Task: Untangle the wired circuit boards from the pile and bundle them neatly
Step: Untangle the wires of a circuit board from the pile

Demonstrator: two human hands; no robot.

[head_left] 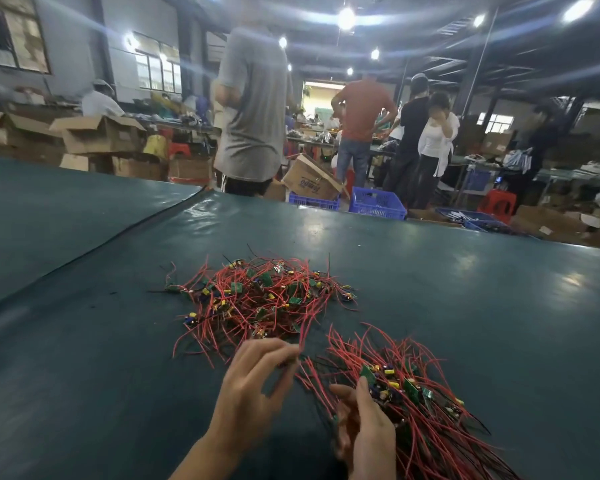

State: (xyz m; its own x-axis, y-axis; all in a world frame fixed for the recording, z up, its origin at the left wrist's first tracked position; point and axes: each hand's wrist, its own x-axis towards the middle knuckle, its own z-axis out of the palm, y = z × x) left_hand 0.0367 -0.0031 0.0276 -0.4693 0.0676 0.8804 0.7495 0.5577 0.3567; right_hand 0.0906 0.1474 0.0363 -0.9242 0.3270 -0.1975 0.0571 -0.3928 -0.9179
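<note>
Left hand [253, 386]: forearm enters from the bottom edge and the hand is raised over the surface [84, 341]. Its fingers [274, 346] and thumb are closed in a pinch on one red wire [303, 327], which runs up and away into the pile [260, 299].

Right hand [366, 434]: low at the bottom centre, just right of the left hand, back of the hand toward the camera. Its fingers [362, 388] are curled on the near end of the bundle [416, 396], with one fingertip touching a green board.

The pile of wired circuit boards lies loose and tangled at the middle of the surface. The bundle, with red wires fanned outward, lies near it to the right, separate from it.

Containers: blue crates [376, 202] stand on the floor past the far edge of the surface, and their contents cannot be made out. Open cardboard boxes [101, 133] are stacked at far left, flaps up, insides not visible.

People [250, 109] stand beyond the surface
</note>
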